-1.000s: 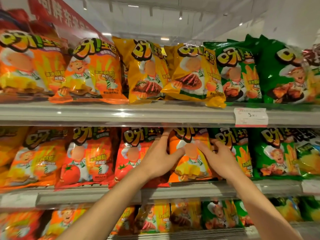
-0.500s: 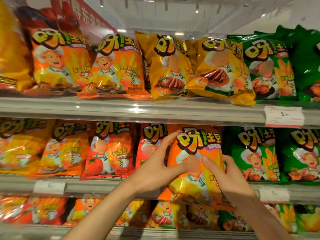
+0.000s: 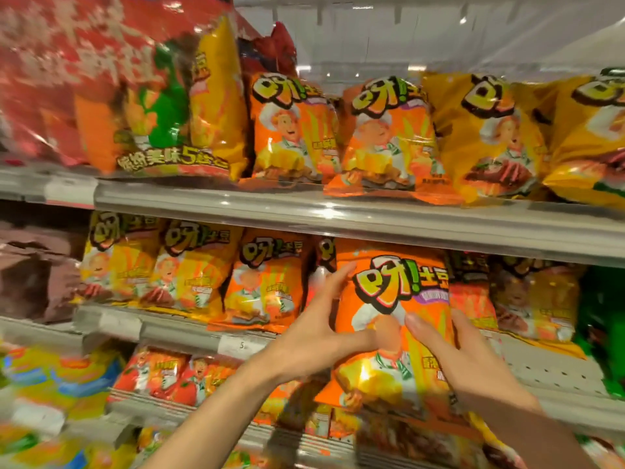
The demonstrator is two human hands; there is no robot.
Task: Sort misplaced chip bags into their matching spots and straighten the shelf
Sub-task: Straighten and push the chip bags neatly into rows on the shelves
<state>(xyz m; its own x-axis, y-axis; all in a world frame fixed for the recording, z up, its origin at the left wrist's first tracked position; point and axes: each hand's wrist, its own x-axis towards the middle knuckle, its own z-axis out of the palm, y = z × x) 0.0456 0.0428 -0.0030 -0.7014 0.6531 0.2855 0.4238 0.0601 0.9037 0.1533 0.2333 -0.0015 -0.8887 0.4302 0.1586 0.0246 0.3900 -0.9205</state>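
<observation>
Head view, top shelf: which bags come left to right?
Big red multipack bag → orange chef bag → second orange chef bag → yellow chef bag → second yellow bag, cut off at the right edge.

A white price tag sits on the rail below the middle row. At far left, brown packs fill the middle level, with blurred blue-and-yellow packs below them. Ceiling lights glow above the shelving.
</observation>
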